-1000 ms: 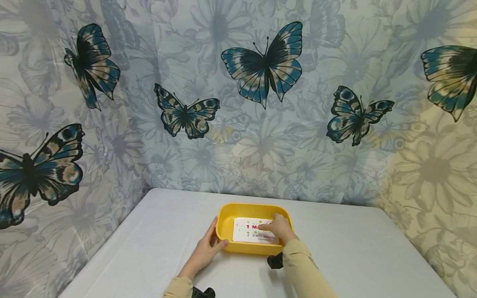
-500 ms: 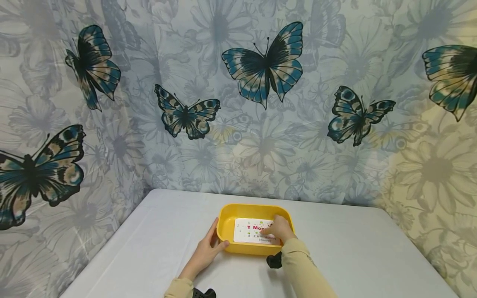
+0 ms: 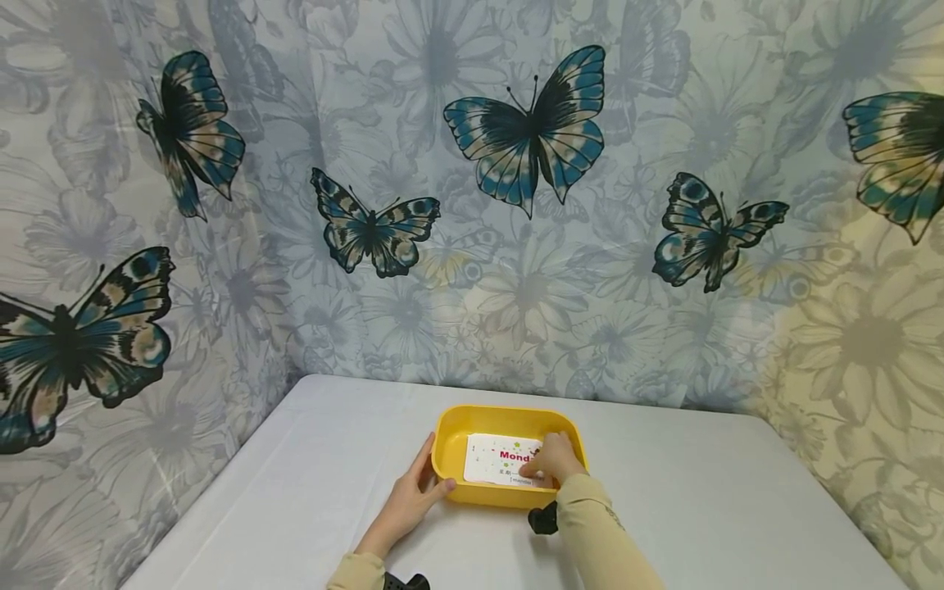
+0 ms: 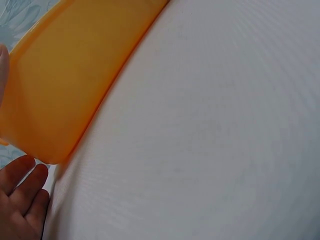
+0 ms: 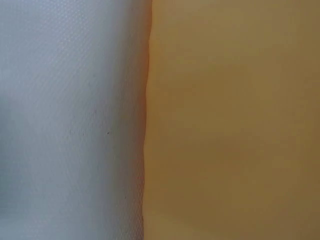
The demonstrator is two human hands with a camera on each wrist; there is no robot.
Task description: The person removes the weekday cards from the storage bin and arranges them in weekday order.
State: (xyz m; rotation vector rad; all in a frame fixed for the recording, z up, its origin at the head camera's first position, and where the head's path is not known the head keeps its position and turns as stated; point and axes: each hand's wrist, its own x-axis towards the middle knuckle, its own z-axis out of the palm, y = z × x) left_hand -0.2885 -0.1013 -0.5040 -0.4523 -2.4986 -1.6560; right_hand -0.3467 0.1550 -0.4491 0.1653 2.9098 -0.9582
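Note:
A yellow plastic box (image 3: 488, 495) sits on the table with a white printed card (image 3: 483, 465) inside; red letters on it read "Mond", the rest covered. My left hand (image 3: 407, 496) holds the box's near left corner, thumb at the front rim and fingers along the left side. In the left wrist view several fingertips (image 4: 31, 187) show beside the corner of the orange-looking box wall (image 4: 75, 85). My right hand (image 3: 556, 459) reaches into the box and grips the card's right end, thumb on its face; its other fingers are partly hidden.
A white cloth (image 3: 701, 492) covers the table around the box. Behind it hangs a flowered wall covering (image 3: 531, 328) with large butterflies. In the right wrist view, only the box wall (image 5: 230, 120) and the white cloth fill the frame.
A red "T" left of the word on the card showed earlier and is now gone, while more of "Monday" shows. My right thumb has shifted slightly right and down. The left hand stays put.

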